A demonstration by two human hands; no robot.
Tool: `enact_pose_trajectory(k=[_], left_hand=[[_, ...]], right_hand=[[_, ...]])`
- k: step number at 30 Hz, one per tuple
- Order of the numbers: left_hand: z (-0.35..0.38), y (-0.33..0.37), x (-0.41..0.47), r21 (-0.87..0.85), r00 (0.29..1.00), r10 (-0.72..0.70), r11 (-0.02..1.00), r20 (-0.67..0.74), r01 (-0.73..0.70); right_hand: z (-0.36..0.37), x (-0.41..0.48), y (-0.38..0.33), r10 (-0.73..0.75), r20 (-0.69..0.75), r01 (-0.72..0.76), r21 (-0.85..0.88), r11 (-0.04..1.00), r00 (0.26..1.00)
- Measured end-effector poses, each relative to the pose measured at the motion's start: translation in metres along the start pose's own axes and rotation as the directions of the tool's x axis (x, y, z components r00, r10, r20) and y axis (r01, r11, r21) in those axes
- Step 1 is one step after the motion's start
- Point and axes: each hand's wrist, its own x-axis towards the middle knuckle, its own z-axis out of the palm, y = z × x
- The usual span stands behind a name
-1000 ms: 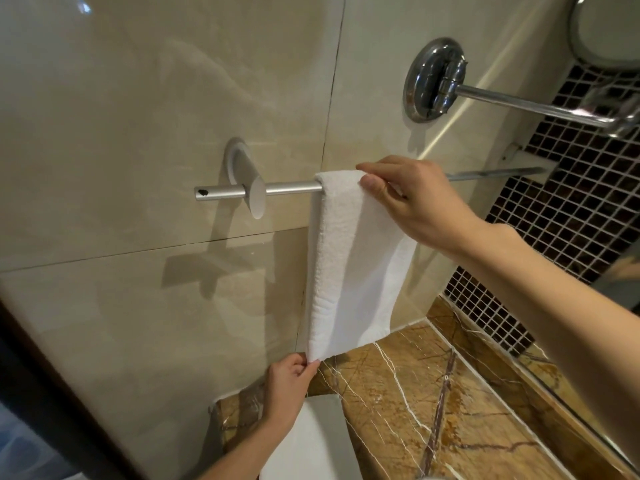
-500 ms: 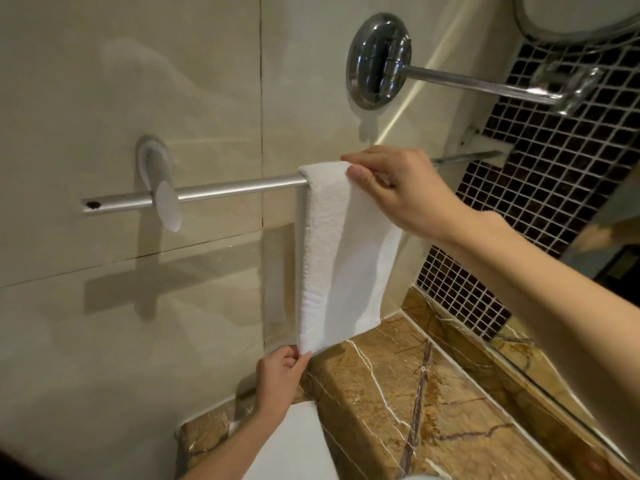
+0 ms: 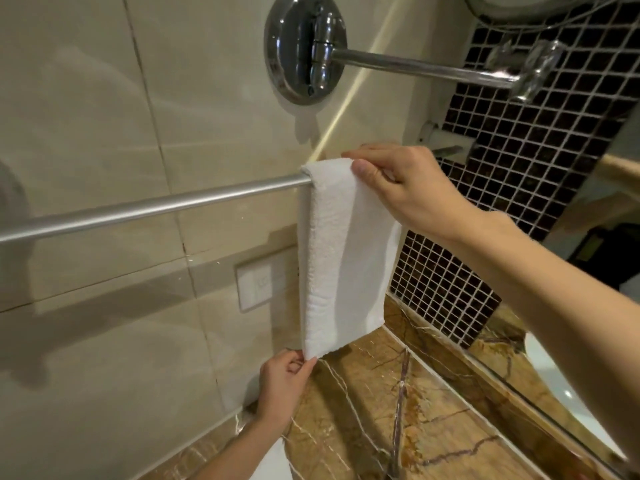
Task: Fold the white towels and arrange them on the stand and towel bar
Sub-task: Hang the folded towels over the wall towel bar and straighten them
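One long towel bar (image 3: 156, 206) crosses the tiled wall, and the folded white towel (image 3: 343, 251) hangs over it towards its right end. The drape now needs squaring, I judge: steady the top fold on the bar and draw the bottom edge straight down until it hangs even. Up top the right hand (image 3: 408, 192) curls over the fold, thumb on its front edge, while the left hand (image 3: 282, 386) below pinches the lower left corner.

A round chrome mount (image 3: 304, 46) sits on the beige wall tiles (image 3: 104, 98), its arm (image 3: 426, 69) reaching right toward dark mosaic tiles (image 3: 519, 168). Lower on the wall is a white switch plate (image 3: 258, 284). Below lies a brown marble worktop (image 3: 398, 410) with pale veins.
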Motion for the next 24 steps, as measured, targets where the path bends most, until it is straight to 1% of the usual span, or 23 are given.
enact_pose_trajectory(k=[4,7,11,14,17,24], left_hand=[[0.025,-0.002,0.014,0.015,0.999,0.045,0.999,0.015,-0.046],[0.046,-0.001,0.024,0.043,0.994,0.104,0.993,0.045,-0.106],[0.073,0.006,0.038,0.063,0.987,0.150,0.986,0.049,-0.153],[0.089,0.011,0.047,0.072,0.988,0.141,0.987,0.056,-0.145],[0.103,0.015,0.053,0.056,0.990,0.121,0.990,0.076,-0.125],[0.109,0.022,0.054,0.041,0.993,0.086,0.995,0.083,-0.090]], right_hand=[[-0.007,-0.001,0.027,0.092,0.011,-0.093,0.035,0.995,0.996],[-0.011,-0.004,0.050,0.164,0.035,-0.166,0.081,0.983,0.986],[-0.017,-0.007,0.077,0.117,-0.031,-0.114,0.093,0.989,0.993],[-0.022,-0.006,0.092,0.129,-0.022,-0.127,0.095,0.987,0.991],[-0.027,-0.007,0.109,0.120,0.015,-0.121,0.053,0.991,0.993],[-0.024,-0.007,0.121,0.129,-0.014,-0.128,0.026,0.991,0.992]])
